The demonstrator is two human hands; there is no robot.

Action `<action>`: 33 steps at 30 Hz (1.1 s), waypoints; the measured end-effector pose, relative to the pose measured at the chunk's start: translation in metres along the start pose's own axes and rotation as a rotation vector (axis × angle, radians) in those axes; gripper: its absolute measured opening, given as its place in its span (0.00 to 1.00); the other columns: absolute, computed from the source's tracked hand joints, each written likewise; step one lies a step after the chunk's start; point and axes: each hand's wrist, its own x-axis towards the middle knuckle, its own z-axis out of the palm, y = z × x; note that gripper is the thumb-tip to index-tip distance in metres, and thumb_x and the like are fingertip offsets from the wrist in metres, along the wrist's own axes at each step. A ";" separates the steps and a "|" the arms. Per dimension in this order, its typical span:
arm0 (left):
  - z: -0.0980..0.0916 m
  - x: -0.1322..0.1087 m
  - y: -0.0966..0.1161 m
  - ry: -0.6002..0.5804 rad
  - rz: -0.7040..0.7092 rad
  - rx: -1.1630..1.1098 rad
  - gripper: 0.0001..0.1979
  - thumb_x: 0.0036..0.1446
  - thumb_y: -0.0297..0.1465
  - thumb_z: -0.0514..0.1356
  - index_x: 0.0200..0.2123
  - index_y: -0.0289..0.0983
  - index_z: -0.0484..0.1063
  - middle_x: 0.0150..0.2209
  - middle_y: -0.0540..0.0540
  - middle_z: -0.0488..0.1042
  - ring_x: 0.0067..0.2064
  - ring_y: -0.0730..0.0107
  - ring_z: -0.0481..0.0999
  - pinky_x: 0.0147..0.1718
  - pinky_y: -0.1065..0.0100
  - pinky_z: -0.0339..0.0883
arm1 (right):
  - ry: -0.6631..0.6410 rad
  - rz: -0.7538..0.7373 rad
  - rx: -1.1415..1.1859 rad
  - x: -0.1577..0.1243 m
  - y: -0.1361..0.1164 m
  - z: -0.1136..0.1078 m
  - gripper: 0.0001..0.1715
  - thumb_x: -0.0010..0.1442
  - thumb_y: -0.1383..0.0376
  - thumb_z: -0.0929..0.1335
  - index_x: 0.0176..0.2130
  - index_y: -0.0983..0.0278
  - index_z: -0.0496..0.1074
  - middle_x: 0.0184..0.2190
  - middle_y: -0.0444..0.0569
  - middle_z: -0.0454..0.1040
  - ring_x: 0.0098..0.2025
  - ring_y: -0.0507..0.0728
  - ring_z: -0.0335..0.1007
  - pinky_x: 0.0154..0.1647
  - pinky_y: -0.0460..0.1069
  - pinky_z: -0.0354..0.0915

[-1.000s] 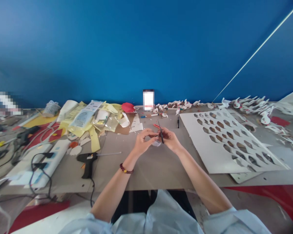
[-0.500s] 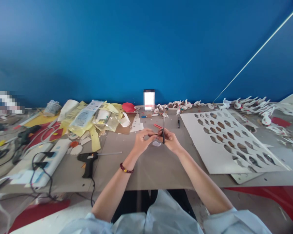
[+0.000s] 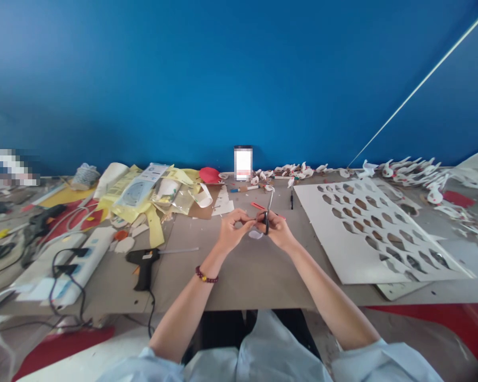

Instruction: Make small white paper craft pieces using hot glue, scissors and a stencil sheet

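Observation:
My right hand [image 3: 279, 229] is closed round black-handled scissors [image 3: 267, 216], whose metal blades point up and away from me. Close beside it, my left hand [image 3: 237, 227] pinches with thumb and fingertips; a tiny dark piece seems to sit between the two hands, too small to name. Just below the hands a small white scrap [image 3: 255, 234] lies on the table. Beyond them lies a red cutter-like tool [image 3: 258, 205], partly hidden by the right hand and scissors. A black pen-like tool [image 3: 291, 199] is to the right.
A white sheet with rows of cut-out holes [image 3: 322, 233] covers the right side. White bird-like figures [image 3: 414, 172] line the back. At left are a glue gun [image 3: 144, 268], power strip [image 3: 85, 265] and yellow packaging [image 3: 155, 225]. A phone [image 3: 243, 162] leans on the blue wall.
The scissors' blades have tilted slightly to the right in my right hand. My left hand has hardly moved.

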 end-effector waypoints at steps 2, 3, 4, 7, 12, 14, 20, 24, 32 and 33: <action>0.000 0.000 0.001 0.001 -0.011 -0.005 0.11 0.51 0.36 0.64 0.22 0.36 0.73 0.24 0.49 0.67 0.28 0.73 0.67 0.29 0.70 0.62 | 0.019 -0.002 -0.005 0.000 0.001 0.001 0.12 0.48 0.60 0.72 0.31 0.63 0.69 0.33 0.46 0.68 0.36 0.53 0.64 0.39 0.49 0.62; 0.000 0.000 0.001 0.000 -0.016 -0.008 0.11 0.51 0.35 0.64 0.22 0.36 0.72 0.24 0.49 0.67 0.28 0.73 0.67 0.29 0.70 0.61 | 0.023 -0.007 -0.008 0.000 0.002 0.001 0.12 0.48 0.60 0.72 0.30 0.63 0.69 0.33 0.46 0.67 0.35 0.52 0.64 0.39 0.49 0.62; 0.001 0.000 0.002 -0.001 -0.020 -0.012 0.11 0.51 0.35 0.64 0.22 0.36 0.71 0.24 0.49 0.67 0.28 0.74 0.67 0.29 0.70 0.61 | 0.025 -0.015 -0.010 0.001 0.002 0.002 0.11 0.48 0.60 0.72 0.30 0.63 0.69 0.32 0.45 0.67 0.35 0.52 0.64 0.39 0.49 0.62; 0.002 -0.001 0.002 0.002 -0.039 -0.031 0.13 0.51 0.35 0.64 0.21 0.35 0.69 0.24 0.50 0.66 0.27 0.74 0.66 0.29 0.71 0.60 | 0.038 -0.024 -0.009 0.000 0.000 0.003 0.11 0.47 0.61 0.73 0.28 0.64 0.68 0.31 0.45 0.66 0.34 0.52 0.63 0.37 0.48 0.61; 0.006 -0.002 -0.002 0.019 -0.114 -0.129 0.15 0.49 0.36 0.65 0.19 0.35 0.66 0.24 0.51 0.65 0.27 0.75 0.65 0.29 0.71 0.60 | 0.043 0.003 0.028 -0.002 0.000 0.007 0.11 0.48 0.62 0.73 0.27 0.64 0.68 0.29 0.44 0.65 0.31 0.51 0.62 0.34 0.47 0.60; 0.006 -0.002 -0.005 0.024 -0.154 -0.176 0.15 0.48 0.36 0.65 0.18 0.35 0.66 0.24 0.51 0.65 0.27 0.75 0.65 0.28 0.72 0.60 | 0.021 0.033 0.052 -0.003 0.002 0.008 0.11 0.48 0.62 0.72 0.27 0.64 0.67 0.28 0.43 0.66 0.29 0.50 0.62 0.33 0.47 0.60; 0.004 -0.002 -0.008 -0.021 -0.227 -0.199 0.09 0.48 0.36 0.65 0.25 0.35 0.72 0.27 0.50 0.68 0.27 0.75 0.67 0.27 0.72 0.61 | 0.004 0.064 -0.004 -0.002 0.004 0.006 0.10 0.48 0.62 0.72 0.27 0.64 0.68 0.26 0.43 0.66 0.29 0.50 0.63 0.34 0.48 0.60; 0.002 -0.001 -0.009 -0.066 -0.163 -0.147 0.10 0.50 0.35 0.64 0.23 0.35 0.73 0.27 0.48 0.68 0.30 0.73 0.68 0.30 0.70 0.62 | 0.027 0.118 -0.016 -0.001 0.000 0.006 0.13 0.45 0.60 0.73 0.26 0.65 0.69 0.26 0.44 0.68 0.29 0.52 0.64 0.34 0.49 0.61; 0.004 0.000 -0.009 0.043 -0.238 -0.219 0.18 0.48 0.40 0.65 0.16 0.35 0.66 0.21 0.52 0.63 0.25 0.76 0.64 0.27 0.71 0.58 | 0.005 0.317 0.101 -0.002 -0.009 0.009 0.18 0.40 0.59 0.75 0.29 0.65 0.71 0.25 0.44 0.69 0.27 0.51 0.64 0.31 0.48 0.60; 0.004 0.000 -0.009 0.052 -0.246 -0.230 0.18 0.47 0.40 0.65 0.16 0.35 0.66 0.21 0.52 0.63 0.24 0.77 0.64 0.27 0.71 0.58 | 0.008 0.319 0.100 -0.002 -0.008 0.009 0.17 0.40 0.59 0.75 0.29 0.65 0.71 0.24 0.43 0.68 0.27 0.51 0.63 0.31 0.48 0.60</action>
